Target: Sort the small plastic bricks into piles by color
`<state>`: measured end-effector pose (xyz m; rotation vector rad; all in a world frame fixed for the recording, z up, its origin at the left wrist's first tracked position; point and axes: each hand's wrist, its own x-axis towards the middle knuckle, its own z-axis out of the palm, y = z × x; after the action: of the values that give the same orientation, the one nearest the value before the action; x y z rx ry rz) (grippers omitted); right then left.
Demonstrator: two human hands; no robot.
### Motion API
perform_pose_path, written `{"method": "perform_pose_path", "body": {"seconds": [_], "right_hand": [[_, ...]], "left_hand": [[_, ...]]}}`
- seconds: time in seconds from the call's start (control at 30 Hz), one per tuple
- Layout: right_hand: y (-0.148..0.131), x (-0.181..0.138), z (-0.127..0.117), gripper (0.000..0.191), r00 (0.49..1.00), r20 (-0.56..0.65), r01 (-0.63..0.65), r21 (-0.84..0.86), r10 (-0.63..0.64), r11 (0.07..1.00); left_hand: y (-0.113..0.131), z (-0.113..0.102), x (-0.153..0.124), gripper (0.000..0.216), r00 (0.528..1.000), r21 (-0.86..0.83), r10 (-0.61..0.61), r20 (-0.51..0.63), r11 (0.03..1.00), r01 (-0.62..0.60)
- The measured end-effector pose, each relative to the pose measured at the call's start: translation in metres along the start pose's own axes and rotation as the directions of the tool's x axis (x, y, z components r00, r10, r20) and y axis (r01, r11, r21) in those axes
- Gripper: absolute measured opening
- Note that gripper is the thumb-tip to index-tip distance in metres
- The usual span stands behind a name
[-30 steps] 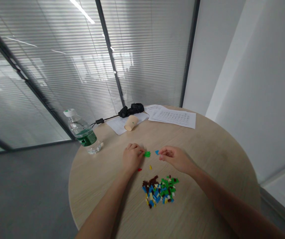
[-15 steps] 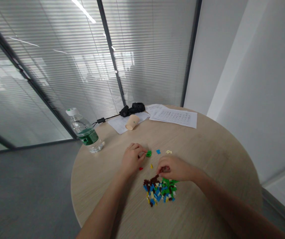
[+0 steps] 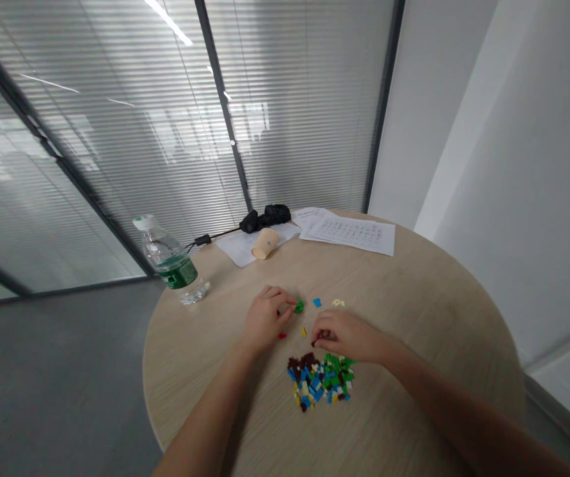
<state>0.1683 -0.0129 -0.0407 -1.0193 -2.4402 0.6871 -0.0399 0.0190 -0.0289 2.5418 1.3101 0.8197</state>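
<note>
A mixed pile of small toy building bricks [image 3: 317, 381] lies near the middle of the round table, in brown, blue, green, yellow and white. Just beyond the pile, my right hand [image 3: 342, 334] has thumb and fingers closed on a small brown brick [image 3: 313, 344]. My left hand [image 3: 269, 315] rests farther left, its fingertips touching a little group of green bricks [image 3: 299, 306], thumb and index finger apart. Between the hands lie a yellow brick [image 3: 303, 331] and a red brick [image 3: 282, 336]. Beyond them are a blue brick [image 3: 317, 302] and some cream bricks [image 3: 338, 303].
On the round wooden table [image 3: 429, 311], a plastic water bottle [image 3: 178, 270] stands at the left edge. At the back are a paper cup [image 3: 266, 244] lying on its side, a black folded item [image 3: 270, 216] with a cord, and printed sheets [image 3: 352, 233]. Glass panels with blinds stand behind.
My right hand has lifted slightly away from the pile's far edge, with a brown brick in its fingertips. My left hand stays by the green bricks.
</note>
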Motion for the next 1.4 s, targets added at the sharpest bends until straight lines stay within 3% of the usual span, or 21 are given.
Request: {"method": "perform_pose_path", "body": {"seconds": [0.13,0.23,0.43,0.6,0.67,0.77,0.83,0.93,1.4], "right_hand": [[-0.001,0.001,-0.004,0.009,0.973,-0.126,-0.168,0.176,0.191,0.97],[0.002,0.002,-0.005,0.007,0.942,-0.193,-0.206,0.318,0.276,0.925],[0.004,0.005,0.001,0.006,0.939,-0.193,-0.158,0.495,0.286,0.854],[0.002,0.005,0.002,0.009,0.944,-0.19,-0.143,0.504,0.271,0.852],[0.003,0.004,-0.001,0.008,0.939,-0.207,-0.152,0.472,0.276,0.869],[0.007,0.003,-0.005,0.01,0.922,-0.238,-0.184,0.429,0.307,0.885],[0.009,0.002,-0.006,0.01,0.914,-0.251,-0.196,0.413,0.318,0.889],[0.012,0.002,-0.006,0.01,0.92,-0.251,-0.192,0.382,0.301,0.904],[0.013,0.0,-0.003,0.009,0.951,-0.177,-0.189,0.324,0.255,0.927]], "left_hand": [[0.011,-0.008,-0.002,0.01,0.987,-0.131,0.129,0.097,0.985,-0.116],[0.019,-0.01,-0.004,0.015,0.968,-0.186,0.207,0.139,0.966,-0.18],[0.024,-0.005,-0.004,0.009,0.97,-0.185,0.217,0.106,0.963,-0.195],[0.021,-0.009,-0.003,0.008,0.964,-0.156,0.244,0.108,0.961,-0.226],[0.014,-0.016,-0.003,0.007,0.975,-0.093,0.192,0.107,0.979,-0.183],[-0.006,-0.03,-0.006,0.008,0.998,0.112,-0.024,0.061,0.994,0.017],[-0.019,-0.037,-0.008,0.01,0.985,0.237,-0.167,0.04,0.959,0.153],[-0.03,-0.039,-0.011,0.013,0.96,0.311,-0.274,0.062,0.919,0.242],[-0.028,-0.03,-0.011,0.017,0.93,0.341,-0.352,0.111,0.892,0.297]]}}
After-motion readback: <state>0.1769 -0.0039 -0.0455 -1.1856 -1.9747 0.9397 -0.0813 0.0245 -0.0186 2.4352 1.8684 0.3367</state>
